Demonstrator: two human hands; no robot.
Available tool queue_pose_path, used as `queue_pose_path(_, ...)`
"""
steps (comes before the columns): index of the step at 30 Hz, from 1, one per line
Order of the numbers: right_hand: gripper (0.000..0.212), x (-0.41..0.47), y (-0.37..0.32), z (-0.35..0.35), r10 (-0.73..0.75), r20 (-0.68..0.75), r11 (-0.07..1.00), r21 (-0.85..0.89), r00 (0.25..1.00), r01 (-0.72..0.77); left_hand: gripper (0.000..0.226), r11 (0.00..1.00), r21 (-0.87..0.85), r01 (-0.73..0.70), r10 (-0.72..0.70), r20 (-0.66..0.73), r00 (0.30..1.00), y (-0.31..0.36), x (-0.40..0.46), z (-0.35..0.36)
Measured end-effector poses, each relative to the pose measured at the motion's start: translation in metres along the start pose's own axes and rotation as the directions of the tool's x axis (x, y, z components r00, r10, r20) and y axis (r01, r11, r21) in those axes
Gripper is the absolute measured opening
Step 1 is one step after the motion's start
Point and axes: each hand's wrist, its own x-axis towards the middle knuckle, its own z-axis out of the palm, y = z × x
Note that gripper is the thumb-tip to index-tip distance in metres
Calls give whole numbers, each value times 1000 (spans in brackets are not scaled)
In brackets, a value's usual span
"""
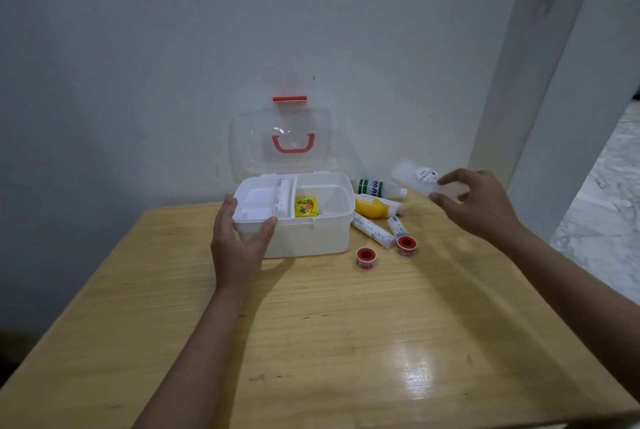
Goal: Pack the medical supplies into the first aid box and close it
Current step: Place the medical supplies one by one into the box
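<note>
The white first aid box (311,238) stands open on the wooden table, its clear lid (284,141) with a red handle upright against the wall. Inside lie a rolled bandage (281,198) and a yellow packet (305,207). My left hand (239,238) grips the box's front left corner. My right hand (481,203) holds a translucent white bottle (420,177) in the air, to the right of the box. Right of the box on the table lie a green-labelled bottle (375,186), a yellow bottle (372,207), two bandage rolls (372,231) and two red tape rolls (366,258).
The table (346,342) stands against a pale wall (173,64). A white pillar (554,82) rises at the right, with a marbled floor (609,213) beyond the table's right edge.
</note>
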Motion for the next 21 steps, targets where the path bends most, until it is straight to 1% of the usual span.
queue_pose_path(2, 30, 1, -25, -6, -95, 54, 995, 19, 994, 94, 74, 1000, 2, -6, 6, 6, 1000, 0, 0, 0)
queue_pose_path(5, 29, 4, -60, -9, -210, 178, 976, -10, 961, 216, 74, 1000, -3, -4, 4, 9, 1000, 1, 0, -1)
queue_pose_path(7, 31, 8, -80, -5, -264, 250, 959, -38, 932, 281, 74, 1000, -3, -6, 6, 9, 1000, 2, 0, -1)
queue_pose_path(10, 33, 16, -106, 17, -320, 303, 927, -94, 898, 362, 74, 1000, -3, 7, -7, 7, 1000, 3, 0, -1)
queue_pose_path(15, 32, 25, -135, 65, -318, 393, 909, -132, 863, 395, 74, 999, -29, 37, -37, 6, 999, 4, 0, -1)
queue_pose_path(21, 31, 33, -149, 106, -246, 455, 932, -130, 856, 338, 75, 998, -35, 59, -59, 0, 998, 7, -1, 0)
